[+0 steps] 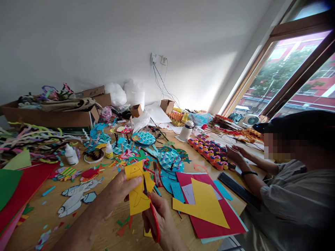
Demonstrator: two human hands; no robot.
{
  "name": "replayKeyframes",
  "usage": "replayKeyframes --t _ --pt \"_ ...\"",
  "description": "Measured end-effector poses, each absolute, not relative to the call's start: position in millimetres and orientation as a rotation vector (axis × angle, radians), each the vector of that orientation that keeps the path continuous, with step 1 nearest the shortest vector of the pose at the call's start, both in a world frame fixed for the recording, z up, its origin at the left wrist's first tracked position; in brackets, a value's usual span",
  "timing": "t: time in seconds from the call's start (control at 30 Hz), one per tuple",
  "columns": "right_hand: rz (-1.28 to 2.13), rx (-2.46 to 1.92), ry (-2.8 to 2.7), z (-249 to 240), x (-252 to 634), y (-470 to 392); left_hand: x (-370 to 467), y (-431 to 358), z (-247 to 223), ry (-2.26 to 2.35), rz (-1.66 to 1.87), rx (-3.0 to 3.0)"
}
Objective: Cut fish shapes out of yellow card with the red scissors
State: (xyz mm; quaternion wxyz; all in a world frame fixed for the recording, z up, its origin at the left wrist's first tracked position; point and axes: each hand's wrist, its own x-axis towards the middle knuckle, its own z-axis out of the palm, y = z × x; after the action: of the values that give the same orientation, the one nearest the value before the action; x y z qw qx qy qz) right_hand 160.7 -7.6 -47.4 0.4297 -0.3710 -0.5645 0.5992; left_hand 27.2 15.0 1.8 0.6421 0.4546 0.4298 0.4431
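My left hand (120, 188) pinches a piece of yellow paper (135, 204) between thumb and fingers. A fish outline is drawn on this paper in dark lines. In my right hand (163, 218) is a pair of scissors (155, 223) with red handles. Its blades lie at the paper's right side, beside the drawn outline, and a strip of yellow stands off there. Below my hands, small paper scraps (123, 228) lie on the wooden table (104, 240). White paper fish (72, 205) rest left of my left forearm.
Red and yellow sheets (209, 205) lie at the right, near a black phone (239, 190). Glue bottles (71, 155), blue paper crafts (167, 158) and a white thermos (186, 131) stand beyond. A co-worker (293, 195) sits at the right by a painted egg tray (211, 153).
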Motion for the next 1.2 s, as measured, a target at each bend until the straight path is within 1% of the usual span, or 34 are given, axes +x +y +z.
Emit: replayKeyframes --t 0.63,0.83,1.03,1.2 --pt "1.427 -0.990 -1.465 -52.9 166.3 -9.8 19.2 17.0 9.1 0.969 0.931 0.965" --pt "1.492 -0.970 -1.431 -46.9 161.9 -10.8 23.5 16.1 5.8 0.912 0.988 0.978" --pt "1.507 -0.955 -1.354 -54.1 160.4 -10.0 31.1 13.7 5.2 0.929 1.093 0.977" --pt "1.533 -0.946 -1.351 -53.8 160.4 -11.1 31.5 11.8 7.4 0.951 1.109 0.976"
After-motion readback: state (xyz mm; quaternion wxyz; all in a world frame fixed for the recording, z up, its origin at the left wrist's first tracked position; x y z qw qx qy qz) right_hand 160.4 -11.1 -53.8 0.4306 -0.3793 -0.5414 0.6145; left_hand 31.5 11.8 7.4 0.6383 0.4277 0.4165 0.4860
